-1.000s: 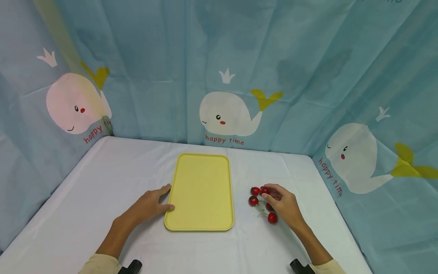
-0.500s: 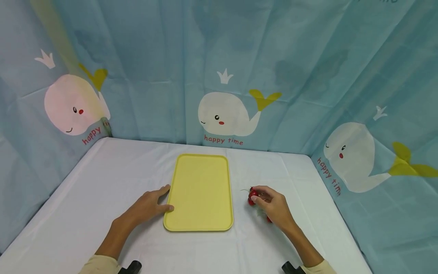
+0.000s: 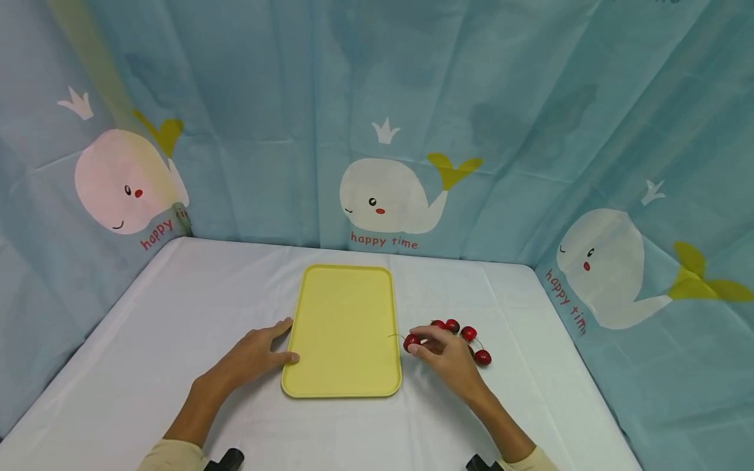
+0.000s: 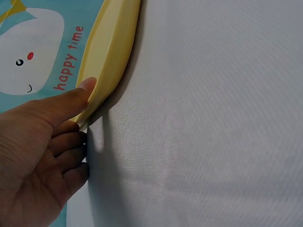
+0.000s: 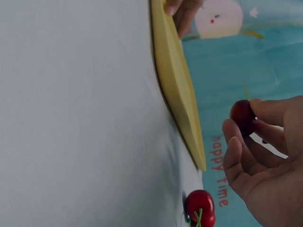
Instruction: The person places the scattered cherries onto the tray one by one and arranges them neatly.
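Note:
A yellow rectangular tray (image 3: pixel 344 327) lies on the white cloth. My left hand (image 3: pixel 259 353) grips its left rim, with the thumb (image 4: pixel 71 101) over the edge and the other fingers curled along the outer side. Just off the tray's right edge, my right hand (image 3: pixel 444 356) pinches a dark red cherry (image 3: pixel 412 343) between thumb and fingertips. The cherry's thin stem points left, over the tray's rim in the head view. Behind and to the right of that hand lie several more cherries (image 3: pixel 482 357), some partly hidden by it.
White cloth (image 3: pixel 235 275) covers the table. A blue curtain (image 3: pixel 265 183) printed with whales stands along the back and both sides. Two red cherries (image 5: pixel 200 203) show low in the right wrist view, near the tray's end.
My right hand has moved left from the cherries to the tray's right edge, carrying one cherry. Some of the other cherries have shifted on the cloth. The left hand stays on the tray.

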### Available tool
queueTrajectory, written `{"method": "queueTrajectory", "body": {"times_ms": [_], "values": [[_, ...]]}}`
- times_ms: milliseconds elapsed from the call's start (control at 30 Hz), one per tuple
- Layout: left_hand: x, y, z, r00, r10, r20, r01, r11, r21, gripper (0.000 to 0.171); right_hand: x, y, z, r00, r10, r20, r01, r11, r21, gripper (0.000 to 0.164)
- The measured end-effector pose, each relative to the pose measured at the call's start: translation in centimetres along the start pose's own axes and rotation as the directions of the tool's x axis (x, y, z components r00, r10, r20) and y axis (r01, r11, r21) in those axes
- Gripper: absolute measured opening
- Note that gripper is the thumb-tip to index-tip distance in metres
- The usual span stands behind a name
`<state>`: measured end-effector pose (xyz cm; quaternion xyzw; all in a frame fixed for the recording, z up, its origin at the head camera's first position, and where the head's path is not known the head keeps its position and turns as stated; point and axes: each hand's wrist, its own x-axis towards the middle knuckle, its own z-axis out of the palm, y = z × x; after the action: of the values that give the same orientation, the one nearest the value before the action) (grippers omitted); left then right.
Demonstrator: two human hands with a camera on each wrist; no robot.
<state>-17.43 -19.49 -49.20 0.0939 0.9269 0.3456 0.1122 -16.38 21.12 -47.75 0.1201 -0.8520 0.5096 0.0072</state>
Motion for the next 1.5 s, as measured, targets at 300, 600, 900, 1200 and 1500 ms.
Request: {"method": "queueTrajectory", "body": {"times_ms": [300, 600, 900, 1200, 1500], "values": [[0.0, 0.1, 0.1, 1.000, -0.008, -0.005, 0.008, 1.000, -0.004, 0.095, 0.1, -0.7, 1.8, 0.997, -0.028, 0.067, 0.026, 0.999, 0.020, 0.035], [-0.2, 0.3, 0.0, 1.000, -0.004, -0.007, 0.004, 1.000, 0.001, 0.094, 0.4, -1.5, 3.9, 0.989, -0.049, 0.142, 0.041, 0.997, 0.058, 0.037], [-0.1, 0.2, 0.0, 1.000, 0.001, -0.009, -0.001, 1.000, 0.003, 0.093, 0.3, -2.3, 6.3, 0.973, -0.075, 0.220, 0.056, 0.994, 0.092, 0.033], [0.0, 0.5, 0.0, 1.000, 0.000, -0.010, 0.000, 1.000, 0.009, 0.093, 0.4, -2.8, 8.0, 0.964, -0.106, 0.246, 0.078, 0.990, 0.121, 0.030], [-0.1, 0.4, 0.0, 1.000, -0.008, 0.000, 0.008, 1.000, 0.017, 0.093, 0.5, -3.2, 9.9, 0.949, -0.085, 0.304, 0.050, 0.991, 0.124, 0.031]]}}
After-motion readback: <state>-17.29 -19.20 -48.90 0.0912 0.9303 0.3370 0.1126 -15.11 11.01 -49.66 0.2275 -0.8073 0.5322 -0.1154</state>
